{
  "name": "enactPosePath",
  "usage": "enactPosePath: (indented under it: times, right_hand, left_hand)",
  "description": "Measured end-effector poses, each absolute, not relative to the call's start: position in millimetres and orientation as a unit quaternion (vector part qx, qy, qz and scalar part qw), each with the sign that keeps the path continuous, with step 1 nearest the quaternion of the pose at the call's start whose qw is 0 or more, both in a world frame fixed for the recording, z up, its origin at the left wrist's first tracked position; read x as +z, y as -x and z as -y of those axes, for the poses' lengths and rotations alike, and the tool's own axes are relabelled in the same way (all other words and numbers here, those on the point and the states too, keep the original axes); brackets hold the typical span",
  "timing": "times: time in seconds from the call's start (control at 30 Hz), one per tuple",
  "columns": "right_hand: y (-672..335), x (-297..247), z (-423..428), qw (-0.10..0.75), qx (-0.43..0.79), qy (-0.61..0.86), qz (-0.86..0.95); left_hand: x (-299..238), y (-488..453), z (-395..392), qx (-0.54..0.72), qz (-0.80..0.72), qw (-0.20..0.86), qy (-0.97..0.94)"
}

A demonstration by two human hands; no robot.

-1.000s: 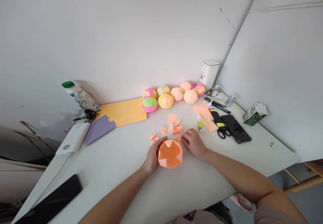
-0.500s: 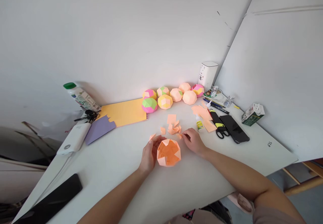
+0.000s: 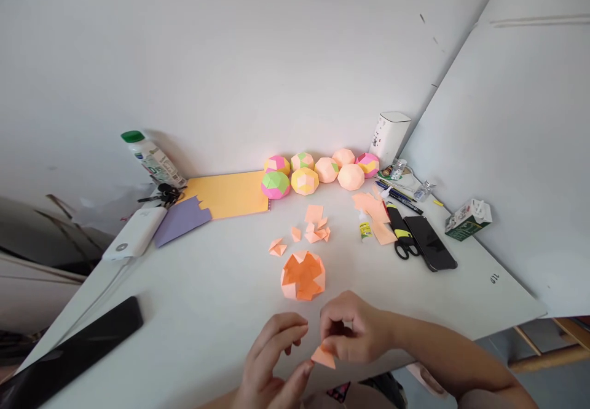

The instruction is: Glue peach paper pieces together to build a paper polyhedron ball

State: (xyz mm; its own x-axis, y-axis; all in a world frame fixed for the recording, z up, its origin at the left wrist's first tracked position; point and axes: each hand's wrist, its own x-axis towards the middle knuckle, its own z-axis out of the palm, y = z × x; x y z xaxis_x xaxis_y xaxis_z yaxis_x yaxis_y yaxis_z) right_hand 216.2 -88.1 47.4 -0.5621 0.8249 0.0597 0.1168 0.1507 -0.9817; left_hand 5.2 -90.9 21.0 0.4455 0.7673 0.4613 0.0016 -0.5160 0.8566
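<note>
Pinched between the thumb and fingers of your right hand [image 3: 362, 329] is a small folded orange paper piece [image 3: 324, 358], held over the desk's front edge. Your left hand [image 3: 260, 366] is loosely open beside it, fingers curled and apart from the thumb; its thumb tip is at the left corner of the piece, but you cannot tell from here whether it presses on it.

Just beyond your hands, between them and the middle of the desk [image 3: 203, 310], sits an open orange paper shell [image 3: 303, 277], with pointed flaps around its rim and its opening facing up toward you. Behind it lie loose folded pieces [image 3: 318, 234] and, behind those, a flat orange square [image 3: 314, 213].

Toward your right-hand edge you have a small glue bottle [image 3: 365, 229], orange paper sheets [image 3: 371, 206], scissors [image 3: 406, 249], a black phone [image 3: 431, 243] and a green-and-white carton [image 3: 468, 219]. Faceted paper balls [image 3: 305, 181] line the back edge, short of a white container [image 3: 391, 135] in the back right corner. On your left, a purple sheet [image 3: 182, 221] lies beside a yellow one [image 3: 230, 197], near a green-capped bottle [image 3: 154, 160] at the back left corner.
</note>
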Motion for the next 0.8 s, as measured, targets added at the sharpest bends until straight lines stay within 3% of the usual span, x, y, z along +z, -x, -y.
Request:
enactPosePath:
  times: [0.2,0.8]
  right_hand:
    - [-199,33,88,0.315,0.609,0.404,0.605]
    - [-203,45,83,0.216,0.616,0.455,0.606]
  left_hand:
    - [18,-16,80,0.416,-0.264,0.523,-0.696]
    - [26,-7,78,0.352,-0.298,0.607,-0.647]
